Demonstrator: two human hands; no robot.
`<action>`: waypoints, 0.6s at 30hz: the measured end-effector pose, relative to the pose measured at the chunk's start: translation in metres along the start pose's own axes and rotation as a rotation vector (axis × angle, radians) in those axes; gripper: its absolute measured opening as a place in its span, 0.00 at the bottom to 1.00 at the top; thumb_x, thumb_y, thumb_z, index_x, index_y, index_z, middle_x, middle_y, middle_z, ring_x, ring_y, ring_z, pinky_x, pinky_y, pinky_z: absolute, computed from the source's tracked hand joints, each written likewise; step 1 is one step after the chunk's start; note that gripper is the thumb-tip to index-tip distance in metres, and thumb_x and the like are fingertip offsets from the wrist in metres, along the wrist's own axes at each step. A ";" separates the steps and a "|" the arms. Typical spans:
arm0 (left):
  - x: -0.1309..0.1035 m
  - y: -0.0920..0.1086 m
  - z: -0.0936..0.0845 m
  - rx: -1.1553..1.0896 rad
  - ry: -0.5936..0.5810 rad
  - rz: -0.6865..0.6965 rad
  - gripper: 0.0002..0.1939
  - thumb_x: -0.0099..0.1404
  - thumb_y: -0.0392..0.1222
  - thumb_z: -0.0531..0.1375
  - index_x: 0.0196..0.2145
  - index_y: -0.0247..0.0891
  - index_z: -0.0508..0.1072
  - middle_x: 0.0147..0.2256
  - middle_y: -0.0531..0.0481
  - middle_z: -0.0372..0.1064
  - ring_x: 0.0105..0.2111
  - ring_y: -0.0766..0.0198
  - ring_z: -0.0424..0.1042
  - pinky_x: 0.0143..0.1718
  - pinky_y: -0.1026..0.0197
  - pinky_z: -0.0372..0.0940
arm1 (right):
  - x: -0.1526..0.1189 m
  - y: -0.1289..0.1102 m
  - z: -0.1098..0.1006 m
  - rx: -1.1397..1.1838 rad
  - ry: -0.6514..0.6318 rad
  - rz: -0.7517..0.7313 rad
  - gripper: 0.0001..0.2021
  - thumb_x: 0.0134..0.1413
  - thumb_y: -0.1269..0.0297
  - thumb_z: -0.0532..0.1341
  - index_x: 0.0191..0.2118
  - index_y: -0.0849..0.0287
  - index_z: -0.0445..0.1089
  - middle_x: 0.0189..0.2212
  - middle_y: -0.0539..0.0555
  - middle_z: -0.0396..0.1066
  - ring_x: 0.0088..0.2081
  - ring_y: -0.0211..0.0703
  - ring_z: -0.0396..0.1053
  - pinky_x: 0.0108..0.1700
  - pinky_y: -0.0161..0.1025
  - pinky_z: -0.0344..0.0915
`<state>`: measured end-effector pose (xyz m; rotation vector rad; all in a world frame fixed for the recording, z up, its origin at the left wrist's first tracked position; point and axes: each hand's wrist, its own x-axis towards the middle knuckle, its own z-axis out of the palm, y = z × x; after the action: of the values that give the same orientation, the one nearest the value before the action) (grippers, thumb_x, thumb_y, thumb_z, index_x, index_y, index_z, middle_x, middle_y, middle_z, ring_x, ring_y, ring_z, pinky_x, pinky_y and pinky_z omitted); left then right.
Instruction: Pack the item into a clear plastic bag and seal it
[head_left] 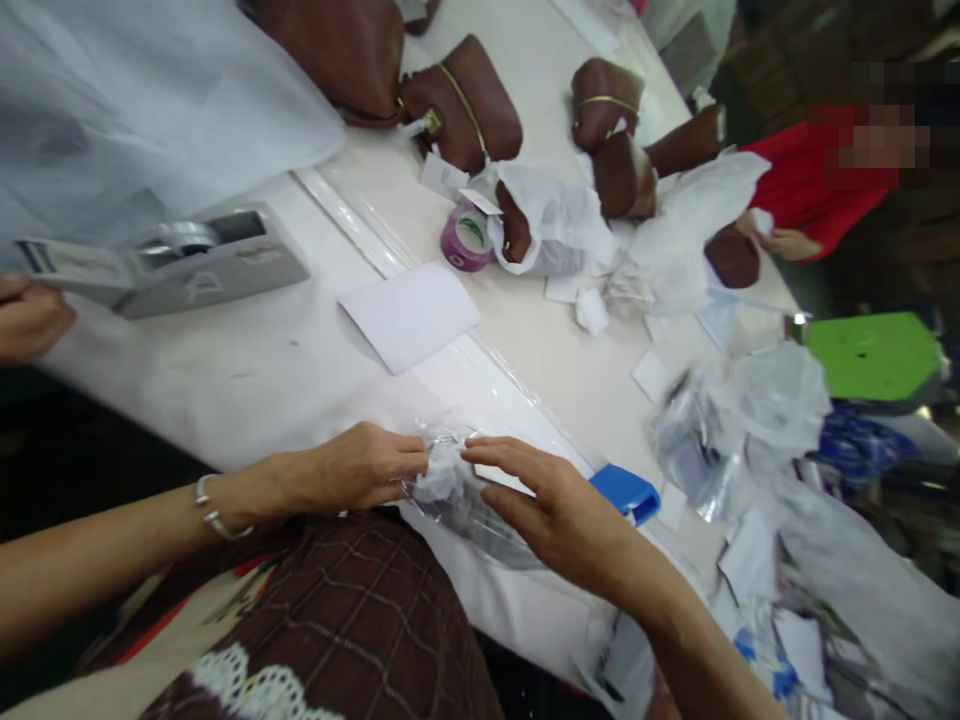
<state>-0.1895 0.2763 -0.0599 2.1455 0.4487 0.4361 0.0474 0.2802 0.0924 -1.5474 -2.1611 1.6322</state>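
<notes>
A clear plastic bag (pixel 487 525) with whitish crumpled material at its top lies at the near table edge, between my hands. My left hand (pixel 364 465), with a silver bracelet on the wrist, pinches the bag's gathered end. On the other side, my right hand (pixel 544 495) has its fingers apart and curved over the bag, beside a white piece in it. Behind the hands lies a white sheet (pixel 410 315). A blue plastic object (pixel 625 492) sits just right of my right hand.
A grey tape dispenser (pixel 217 265) stands at the left, with another person's hand (pixel 30 320) nearby. Purple tape (pixel 466 238) and brown bags (pixel 465 105) lie farther back. A person in red (pixel 821 180) is at right, beyond crumpled plastic (pixel 780 395).
</notes>
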 end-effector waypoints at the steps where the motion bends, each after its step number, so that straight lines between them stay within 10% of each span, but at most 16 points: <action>1: 0.004 -0.002 -0.005 -0.036 -0.030 -0.005 0.05 0.68 0.32 0.56 0.41 0.38 0.69 0.38 0.49 0.72 0.34 0.65 0.72 0.34 0.66 0.63 | -0.011 0.001 -0.008 -0.022 0.002 0.053 0.16 0.65 0.64 0.58 0.57 0.50 0.68 0.56 0.52 0.70 0.56 0.42 0.68 0.61 0.42 0.62; 7: 0.036 -0.016 -0.025 -0.231 -0.051 -0.288 0.08 0.66 0.43 0.57 0.31 0.36 0.68 0.27 0.53 0.68 0.27 0.67 0.68 0.28 0.68 0.60 | -0.082 0.028 -0.028 -0.057 0.031 0.359 0.29 0.57 0.46 0.64 0.60 0.54 0.66 0.60 0.55 0.67 0.60 0.50 0.65 0.62 0.47 0.60; 12: 0.081 -0.022 -0.040 -0.453 -0.082 -0.505 0.13 0.61 0.49 0.60 0.34 0.38 0.62 0.20 0.60 0.60 0.17 0.70 0.61 0.19 0.69 0.55 | -0.082 0.052 -0.023 -0.402 0.102 0.384 0.27 0.51 0.59 0.68 0.57 0.57 0.68 0.51 0.58 0.75 0.50 0.50 0.73 0.51 0.42 0.68; 18: 0.125 -0.003 -0.061 -0.217 -0.112 -0.470 0.12 0.58 0.47 0.60 0.34 0.35 0.68 0.22 0.57 0.62 0.20 0.70 0.60 0.22 0.69 0.55 | -0.059 0.063 -0.042 -0.621 0.254 0.451 0.11 0.56 0.73 0.56 0.39 0.64 0.77 0.39 0.65 0.77 0.43 0.55 0.75 0.40 0.42 0.65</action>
<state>-0.1091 0.3779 -0.0104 1.7722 0.7796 0.0914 0.1426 0.2669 0.0947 -2.3873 -2.4186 0.7514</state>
